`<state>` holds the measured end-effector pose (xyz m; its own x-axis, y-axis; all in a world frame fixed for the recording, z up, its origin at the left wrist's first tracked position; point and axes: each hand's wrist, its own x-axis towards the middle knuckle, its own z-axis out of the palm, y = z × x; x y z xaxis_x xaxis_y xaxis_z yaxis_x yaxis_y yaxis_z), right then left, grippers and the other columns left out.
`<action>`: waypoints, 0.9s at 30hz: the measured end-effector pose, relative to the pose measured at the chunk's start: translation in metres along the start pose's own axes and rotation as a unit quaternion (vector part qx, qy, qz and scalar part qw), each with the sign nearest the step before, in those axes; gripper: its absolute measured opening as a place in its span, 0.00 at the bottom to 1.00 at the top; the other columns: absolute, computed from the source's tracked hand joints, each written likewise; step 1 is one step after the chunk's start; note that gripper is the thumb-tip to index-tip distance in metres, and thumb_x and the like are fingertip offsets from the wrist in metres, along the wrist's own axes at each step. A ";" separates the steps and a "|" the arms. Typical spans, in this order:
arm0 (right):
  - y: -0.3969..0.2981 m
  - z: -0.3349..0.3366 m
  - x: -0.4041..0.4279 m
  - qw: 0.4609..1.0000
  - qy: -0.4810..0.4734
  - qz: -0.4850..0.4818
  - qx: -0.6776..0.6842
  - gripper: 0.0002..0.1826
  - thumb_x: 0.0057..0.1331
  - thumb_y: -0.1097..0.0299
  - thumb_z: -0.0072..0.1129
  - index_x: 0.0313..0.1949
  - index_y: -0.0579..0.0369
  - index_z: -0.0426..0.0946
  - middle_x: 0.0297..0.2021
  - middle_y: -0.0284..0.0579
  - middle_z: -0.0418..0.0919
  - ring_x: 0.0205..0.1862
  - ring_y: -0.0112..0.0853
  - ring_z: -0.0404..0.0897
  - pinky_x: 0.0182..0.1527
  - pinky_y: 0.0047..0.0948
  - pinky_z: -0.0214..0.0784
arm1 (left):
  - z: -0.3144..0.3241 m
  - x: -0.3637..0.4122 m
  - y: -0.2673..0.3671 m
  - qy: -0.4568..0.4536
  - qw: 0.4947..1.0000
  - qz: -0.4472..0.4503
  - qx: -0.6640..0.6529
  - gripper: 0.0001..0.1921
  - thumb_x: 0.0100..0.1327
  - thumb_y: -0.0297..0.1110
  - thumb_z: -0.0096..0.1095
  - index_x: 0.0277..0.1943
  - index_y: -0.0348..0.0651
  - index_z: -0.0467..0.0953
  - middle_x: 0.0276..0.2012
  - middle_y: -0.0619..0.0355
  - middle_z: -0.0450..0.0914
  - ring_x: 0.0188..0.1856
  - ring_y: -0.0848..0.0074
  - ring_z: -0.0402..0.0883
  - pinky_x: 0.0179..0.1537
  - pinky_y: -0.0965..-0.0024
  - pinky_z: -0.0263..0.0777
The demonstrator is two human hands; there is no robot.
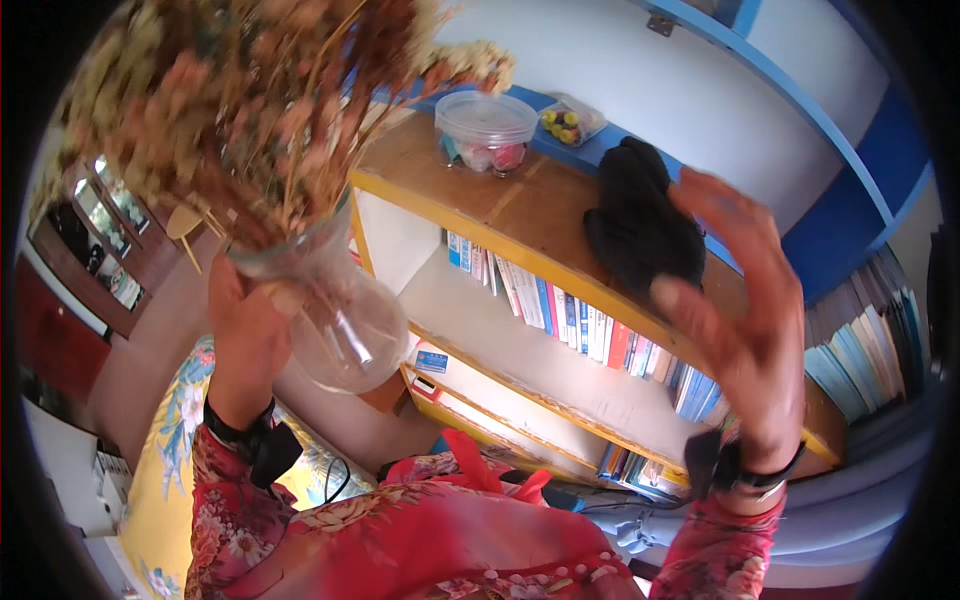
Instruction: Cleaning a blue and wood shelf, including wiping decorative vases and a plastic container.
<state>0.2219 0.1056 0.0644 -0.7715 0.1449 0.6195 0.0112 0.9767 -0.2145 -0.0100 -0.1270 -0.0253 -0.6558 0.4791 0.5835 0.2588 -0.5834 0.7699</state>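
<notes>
My left hand grips the neck of a clear glass vase filled with dried flowers, held tilted at the left. Over the right part of a bookcase top, my right hand is raised with thumb and fingers spread and nothing between them. Close to its fingertips, a dark cloth item lies on the wooden bookcase top. Farther left on that top stands a clear round plastic tub with colourful contents and a lid. Behind it is a clear bag of small yellow and red pieces.
Rows of books stand on the bookcase shelf, with binders at the far right. A blue frame crosses the upper right. A yellow floral cloth covers something at lower left. A small wooden stool stands farther off.
</notes>
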 end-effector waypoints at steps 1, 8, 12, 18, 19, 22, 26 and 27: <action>0.006 -0.003 0.004 0.998 0.011 0.054 -0.006 0.32 0.54 0.63 0.66 0.57 0.59 0.69 0.57 0.53 0.69 0.60 0.42 0.67 0.61 0.39 0.56 | 0.007 0.006 0.007 -0.037 0.999 -0.020 -0.004 0.27 0.54 0.29 0.65 0.56 0.32 0.66 0.45 0.48 0.78 0.42 0.67 0.81 0.44 0.67 0.75; 0.068 0.039 0.024 0.984 -0.030 0.133 0.116 0.35 0.56 0.62 0.65 0.61 0.61 0.63 0.48 0.64 0.73 0.49 0.51 0.73 0.52 0.36 0.66 | 0.078 0.062 0.005 -0.198 0.975 0.000 -0.097 0.23 0.57 0.25 0.61 0.56 0.33 0.66 0.47 0.54 0.77 0.48 0.73 0.76 0.53 0.69 0.68; 0.072 0.040 0.019 0.971 -0.044 0.209 0.110 0.26 0.55 0.68 0.61 0.53 0.63 0.69 0.38 0.59 0.79 0.40 0.46 0.77 0.47 0.33 0.68 | 0.110 0.083 -0.010 -0.210 0.969 0.011 -0.130 0.21 0.58 0.23 0.61 0.55 0.35 0.67 0.48 0.57 0.76 0.49 0.78 0.74 0.53 0.73 0.66; 0.043 0.015 -0.002 0.729 0.207 0.285 0.587 0.14 0.61 0.75 0.55 0.46 0.63 0.73 0.39 0.45 0.80 0.39 0.31 0.80 0.44 0.28 0.74 | 0.143 0.100 -0.040 -0.217 0.969 0.028 -0.111 0.20 0.57 0.25 0.65 0.51 0.36 0.68 0.45 0.58 0.76 0.46 0.80 0.74 0.49 0.74 0.67; 0.035 0.017 -0.004 0.705 0.250 0.260 0.610 0.14 0.61 0.75 0.54 0.47 0.62 0.72 0.40 0.45 0.80 0.39 0.31 0.81 0.44 0.29 0.75 | 0.148 0.099 -0.043 -0.224 0.968 0.026 -0.113 0.20 0.57 0.25 0.65 0.51 0.36 0.68 0.45 0.58 0.76 0.46 0.80 0.74 0.49 0.74 0.67; 0.010 0.037 -0.001 0.675 0.298 0.204 0.643 0.14 0.63 0.74 0.55 0.50 0.58 0.72 0.42 0.42 0.79 0.40 0.28 0.79 0.46 0.27 0.73 | 0.158 0.094 -0.056 -0.191 0.977 -0.008 -0.090 0.22 0.56 0.23 0.65 0.53 0.34 0.66 0.46 0.56 0.76 0.47 0.77 0.74 0.50 0.74 0.67; 0.014 0.086 0.017 0.664 0.338 0.161 0.647 0.18 0.64 0.72 0.54 0.53 0.56 0.67 0.45 0.40 0.76 0.46 0.26 0.75 0.48 0.27 0.70 | 0.169 0.093 -0.055 -0.197 0.965 -0.069 -0.159 0.22 0.57 0.22 0.63 0.53 0.34 0.66 0.47 0.56 0.76 0.48 0.77 0.74 0.49 0.74 0.69; 0.018 0.080 0.019 0.664 0.338 0.160 0.648 0.18 0.64 0.72 0.54 0.53 0.56 0.67 0.45 0.40 0.76 0.46 0.26 0.75 0.48 0.27 0.70 | 0.171 0.094 -0.055 -0.196 0.965 -0.068 -0.158 0.22 0.57 0.22 0.63 0.53 0.34 0.66 0.47 0.56 0.76 0.48 0.77 0.74 0.49 0.74 0.69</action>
<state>0.1565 0.1132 0.0121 -0.3960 0.7778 0.4881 -0.7881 -0.0150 -0.6154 0.0356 0.0623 0.0313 -0.3329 0.7414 0.5827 -0.0806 -0.6381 0.7657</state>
